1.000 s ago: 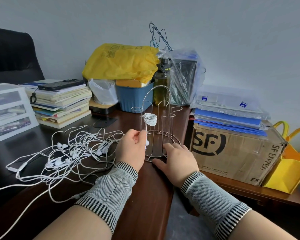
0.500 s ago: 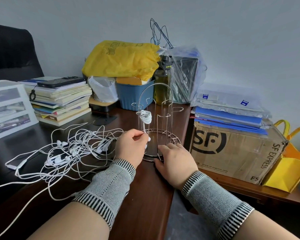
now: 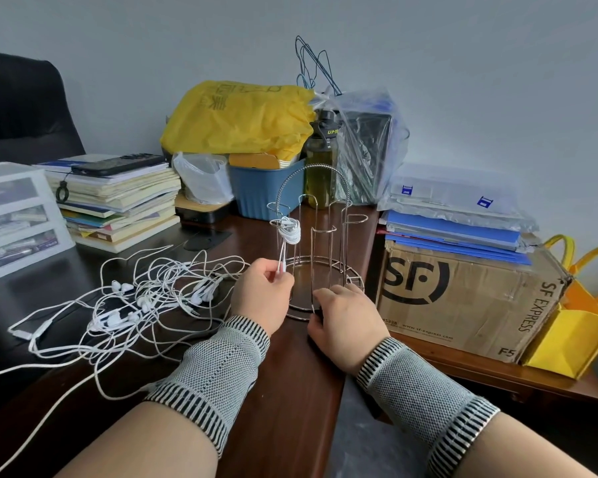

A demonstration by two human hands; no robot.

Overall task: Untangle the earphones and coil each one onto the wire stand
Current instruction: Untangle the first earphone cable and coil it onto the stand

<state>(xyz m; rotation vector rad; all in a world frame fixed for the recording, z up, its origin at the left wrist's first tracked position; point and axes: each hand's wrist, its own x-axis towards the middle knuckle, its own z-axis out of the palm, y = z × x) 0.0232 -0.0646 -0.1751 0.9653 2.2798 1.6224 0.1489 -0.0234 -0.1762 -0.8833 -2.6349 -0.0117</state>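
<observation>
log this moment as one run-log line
left hand: pinches tail of white earphone coil | coil: hung on silver wire stand | right hand: steadies stand base | white earphone tangle: on desk

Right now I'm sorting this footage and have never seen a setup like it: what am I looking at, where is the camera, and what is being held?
No machine here: a person's two bare hands, filmed by one head-worn camera looking down. The left hand pinches the loose end of a white earphone cable whose coiled bundle hangs on the silver wire stand. The right hand rests at the stand's round base, seemingly steadying it. A tangled pile of white earphones lies left on the dark wooden desk.
</observation>
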